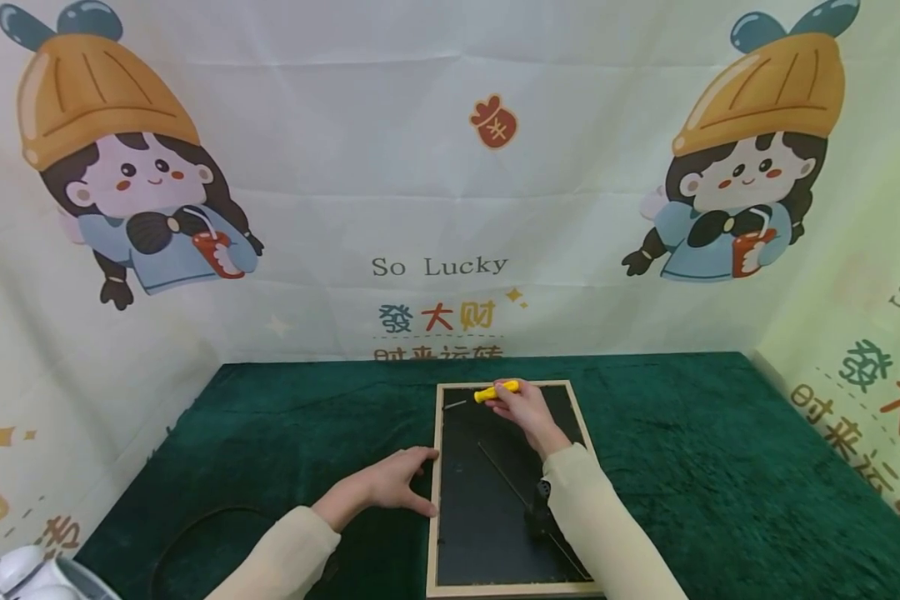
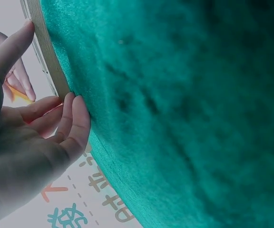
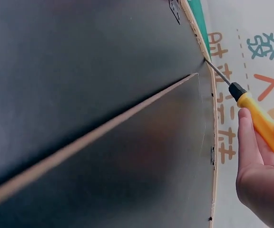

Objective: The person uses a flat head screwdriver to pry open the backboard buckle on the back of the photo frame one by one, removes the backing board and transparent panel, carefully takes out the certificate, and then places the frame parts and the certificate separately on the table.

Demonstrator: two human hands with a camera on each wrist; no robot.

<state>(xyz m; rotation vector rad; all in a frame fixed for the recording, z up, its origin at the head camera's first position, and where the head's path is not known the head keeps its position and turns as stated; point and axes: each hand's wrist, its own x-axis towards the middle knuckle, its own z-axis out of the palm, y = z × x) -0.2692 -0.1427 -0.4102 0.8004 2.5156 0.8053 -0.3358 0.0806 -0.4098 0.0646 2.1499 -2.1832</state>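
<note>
A picture frame (image 1: pixel 432 542) with a light wooden border and a black backing lies face down on the green cloth. My right hand (image 1: pixel 528 418) grips a yellow-handled screwdriver (image 1: pixel 497 391) above the far part of the backing. Its metal shank slants left, and in the right wrist view the screwdriver's tip (image 3: pixel 206 60) meets the inner edge of the border. Along the frame's left side rests my left hand (image 1: pixel 390 483), thumb and fingers spread against the wood. In the left wrist view the fingers (image 2: pixel 80 118) are loosely bent beside the border.
A thin diagonal strip (image 3: pixel 103 128) stands out from the backing. Dark green cloth (image 1: pixel 682 467) covers the table. At the lower left sit a white object (image 1: pixel 33 575), partly cut off, and a dark curved cord (image 1: pixel 187 529). Printed curtains (image 1: pixel 570 250) hang behind and beside the table.
</note>
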